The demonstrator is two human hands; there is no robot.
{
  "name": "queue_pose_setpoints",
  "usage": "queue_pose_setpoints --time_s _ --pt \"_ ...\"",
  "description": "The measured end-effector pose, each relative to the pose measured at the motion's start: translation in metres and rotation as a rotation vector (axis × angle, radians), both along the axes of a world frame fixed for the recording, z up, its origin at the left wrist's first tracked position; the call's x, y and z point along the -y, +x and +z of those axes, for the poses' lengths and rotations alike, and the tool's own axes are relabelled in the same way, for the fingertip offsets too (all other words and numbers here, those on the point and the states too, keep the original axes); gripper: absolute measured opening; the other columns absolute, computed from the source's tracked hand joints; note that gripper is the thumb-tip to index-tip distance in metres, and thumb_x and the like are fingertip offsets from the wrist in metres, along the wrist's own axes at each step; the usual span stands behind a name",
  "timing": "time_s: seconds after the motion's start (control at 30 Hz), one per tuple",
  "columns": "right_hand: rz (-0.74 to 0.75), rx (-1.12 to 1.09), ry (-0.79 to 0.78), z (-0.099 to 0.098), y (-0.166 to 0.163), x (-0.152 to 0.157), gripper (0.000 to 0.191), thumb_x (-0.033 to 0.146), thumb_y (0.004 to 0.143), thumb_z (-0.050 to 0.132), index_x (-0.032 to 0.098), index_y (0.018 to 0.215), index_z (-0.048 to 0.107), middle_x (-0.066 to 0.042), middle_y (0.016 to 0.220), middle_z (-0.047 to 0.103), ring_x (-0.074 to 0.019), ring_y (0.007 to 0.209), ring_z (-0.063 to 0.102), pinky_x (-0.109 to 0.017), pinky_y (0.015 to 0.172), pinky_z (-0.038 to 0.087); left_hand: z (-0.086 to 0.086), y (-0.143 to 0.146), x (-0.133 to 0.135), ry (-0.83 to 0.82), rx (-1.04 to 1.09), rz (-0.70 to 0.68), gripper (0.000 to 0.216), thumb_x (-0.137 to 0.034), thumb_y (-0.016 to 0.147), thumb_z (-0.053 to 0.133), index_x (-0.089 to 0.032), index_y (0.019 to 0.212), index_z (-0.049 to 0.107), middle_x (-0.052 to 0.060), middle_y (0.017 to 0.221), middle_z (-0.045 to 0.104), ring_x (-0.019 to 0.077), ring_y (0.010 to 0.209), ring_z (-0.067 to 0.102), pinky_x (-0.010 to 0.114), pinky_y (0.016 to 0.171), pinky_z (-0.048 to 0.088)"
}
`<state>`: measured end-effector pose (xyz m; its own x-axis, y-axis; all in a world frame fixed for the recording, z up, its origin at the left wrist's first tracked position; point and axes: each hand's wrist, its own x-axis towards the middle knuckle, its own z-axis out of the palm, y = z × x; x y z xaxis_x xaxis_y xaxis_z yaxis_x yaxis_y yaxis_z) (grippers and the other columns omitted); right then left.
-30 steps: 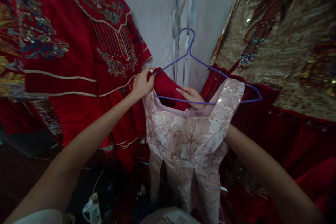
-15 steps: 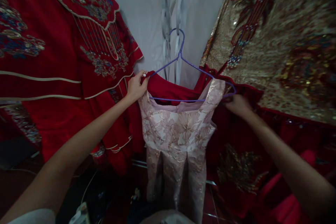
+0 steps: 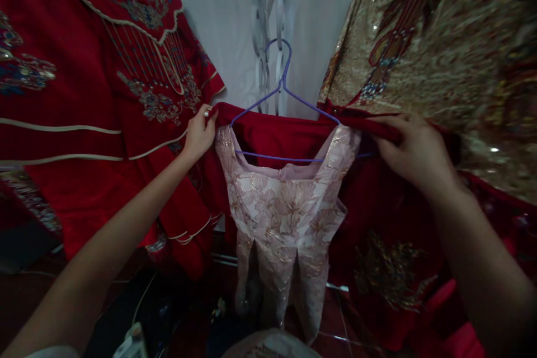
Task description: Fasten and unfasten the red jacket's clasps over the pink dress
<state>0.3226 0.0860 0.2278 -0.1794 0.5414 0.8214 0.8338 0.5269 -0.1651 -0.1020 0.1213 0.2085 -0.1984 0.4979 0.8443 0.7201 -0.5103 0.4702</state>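
A pale pink floral brocade dress (image 3: 285, 207) hangs by its wide shoulder straps from a purple hanger (image 3: 282, 86). Behind it, a dark red garment (image 3: 277, 131) is stretched sideways along its top edge. My left hand (image 3: 201, 131) pinches that edge at the left, beside the dress strap; a ring shows on one finger. At the right, my right hand (image 3: 419, 151) grips the other end of the red edge, fingers curled over it and thumb below. Most of the red garment's body is hidden behind the dress.
Red embroidered garments (image 3: 92, 67) with white piping hang at the left. A gold sequined garment (image 3: 428, 61) hangs at the right. Metal hanging loops (image 3: 268, 39) hold the hanger before a pale wall. A cable and a pale device (image 3: 132, 341) lie low at the left.
My right hand has moved up and outward and now grips the red edge. My left hand has shifted slightly left. The red garment is pulled wider and straighter behind the dress.
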Motion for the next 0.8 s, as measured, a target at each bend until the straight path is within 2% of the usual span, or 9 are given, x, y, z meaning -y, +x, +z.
queue_pose_setpoints --time_s 0.07,0.13,0.27,0.4,0.47,0.53,0.67,0.73,0.8 --pt "-0.144 0.116 0.098 -0.003 -0.016 0.015 0.032 0.026 0.08 0.052 0.019 0.107 0.067 -0.015 0.095 0.056 -0.0336 0.098 0.054 -0.047 0.086 0.044 -0.005 -0.014 0.009 0.028 -0.063 0.095 0.01 -0.027 0.082 0.055 -0.022 0.088 0.058 0.004 0.09 0.061 0.0195 0.092 0.056 0.029 0.086 0.039" --pt "-0.152 0.13 0.071 -0.008 -0.028 0.021 0.034 0.023 0.079 0.052 0.017 0.11 0.063 -0.015 0.096 0.056 -0.0314 0.092 0.056 -0.045 0.081 0.046 -0.015 -0.025 0.02 0.025 -0.164 0.197 0.016 -0.023 0.079 0.055 -0.022 0.095 0.059 0.006 0.096 0.062 0.0214 0.095 0.058 0.029 0.085 0.04" --pt "0.015 0.023 0.014 -0.018 -0.039 0.01 0.035 0.021 0.076 0.053 0.017 0.11 0.052 -0.01 0.092 0.06 -0.0228 0.074 0.058 -0.035 0.068 0.047 -0.035 -0.031 0.041 -0.087 -0.404 0.397 0.025 -0.034 0.076 0.059 -0.019 0.095 0.059 0.008 0.084 0.065 0.0237 0.082 0.063 0.029 0.072 0.042" --pt "0.172 -0.046 -0.063 -0.025 -0.048 -0.016 0.021 0.021 0.073 0.056 0.02 0.093 0.049 -0.002 0.076 0.059 -0.0149 0.058 0.053 -0.027 0.058 0.042 -0.039 -0.005 0.048 -0.196 -0.467 0.468 0.03 -0.043 0.078 0.055 -0.017 0.093 0.055 0.004 0.071 0.063 0.0212 0.066 0.062 0.027 0.061 0.04" --pt "0.246 -0.101 -0.143 -0.027 -0.059 -0.026 0.017 0.02 0.072 0.055 0.021 0.086 0.046 0.0 0.07 0.056 -0.0125 0.054 0.051 -0.025 0.056 0.04 -0.036 0.019 0.047 -0.21 -0.395 0.414 0.024 -0.038 0.084 0.048 -0.018 0.095 0.054 0.003 0.071 0.062 0.018 0.061 0.06 0.026 0.059 0.038" --pt "0.345 -0.164 -0.206 -0.027 -0.075 -0.029 0.015 0.019 0.072 0.053 0.021 0.083 0.044 0.002 0.067 0.054 -0.0113 0.054 0.05 -0.024 0.057 0.039 -0.033 0.05 0.046 -0.199 -0.302 0.283 0.018 -0.032 0.087 0.042 -0.018 0.091 0.053 0.002 0.068 0.061 0.0148 0.057 0.057 0.024 0.057 0.036" --pt "0.66 -0.186 -0.332 -0.034 -0.114 -0.017 0.011 0.02 0.075 0.05 0.021 0.083 0.044 0.002 0.072 0.054 -0.0108 0.063 0.051 -0.023 0.061 0.041 -0.034 0.111 0.049 -0.244 -0.352 -0.17 0.01 -0.028 0.087 0.044 -0.02 0.089 0.051 -0.002 0.066 0.057 0.0112 0.054 0.053 0.022 0.054 0.034" --pt "0.776 -0.224 -0.422 -0.041 -0.126 -0.011 0.009 0.02 0.075 0.049 0.02 0.083 0.044 0.002 0.073 0.053 -0.0103 0.065 0.051 -0.023 0.062 0.042 -0.037 0.128 0.054 -0.263 -0.379 -0.266 0.008 -0.024 0.085 0.045 -0.021 0.091 0.05 -0.003 0.065 0.055 0.0107 0.054 0.051 0.022 0.054 0.033" --pt "0.842 -0.339 -0.502 -0.049 -0.13 -0.008 0.01 0.021 0.075 0.051 0.02 0.081 0.043 0.003 0.073 0.051 -0.0092 0.064 0.05 -0.022 0.061 0.044 -0.041 0.134 0.059 -0.283 -0.397 -0.285 0.008 -0.022 0.083 0.049 -0.021 0.091 0.05 -0.004 0.064 0.052 0.0105 0.053 0.049 0.022 0.054 0.033"
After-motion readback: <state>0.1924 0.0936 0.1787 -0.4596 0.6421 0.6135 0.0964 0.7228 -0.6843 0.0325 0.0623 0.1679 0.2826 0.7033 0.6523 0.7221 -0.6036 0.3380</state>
